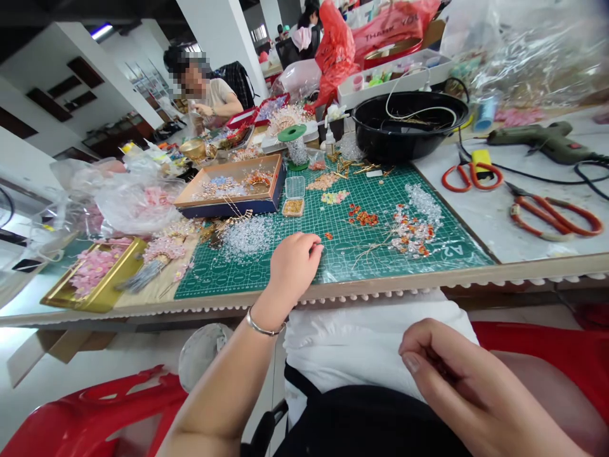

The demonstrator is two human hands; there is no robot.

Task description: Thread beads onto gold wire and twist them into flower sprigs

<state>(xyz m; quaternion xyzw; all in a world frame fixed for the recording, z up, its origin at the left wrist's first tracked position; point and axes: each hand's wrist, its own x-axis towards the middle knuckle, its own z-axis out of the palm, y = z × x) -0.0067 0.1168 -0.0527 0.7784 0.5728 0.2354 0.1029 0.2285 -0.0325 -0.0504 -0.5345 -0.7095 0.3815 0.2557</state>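
Note:
My left hand (295,261), with a silver bangle at its wrist, is closed at the front edge of the green cutting mat (333,251). Its fingertips point right, just left of a small orange bead (328,236); anything inside them is hidden. Over my lap, in front of the table, my right hand (459,374) has its thumb and curled fingers drawn together, and I cannot make out anything in them. Clear beads (247,237) lie in a heap left of my left hand. Orange pieces (363,216) and a cluster of clear-and-orange beaded sprigs (413,231) lie to the right.
A box of hair ornaments (231,187), a green wire spool (292,133) and a black basin (404,130) stand behind. Right lie red-handled scissors (471,176), pliers (554,216) and a glue gun (547,141). A gold tray (117,282) holds pink flowers. Another person (214,95) sits across.

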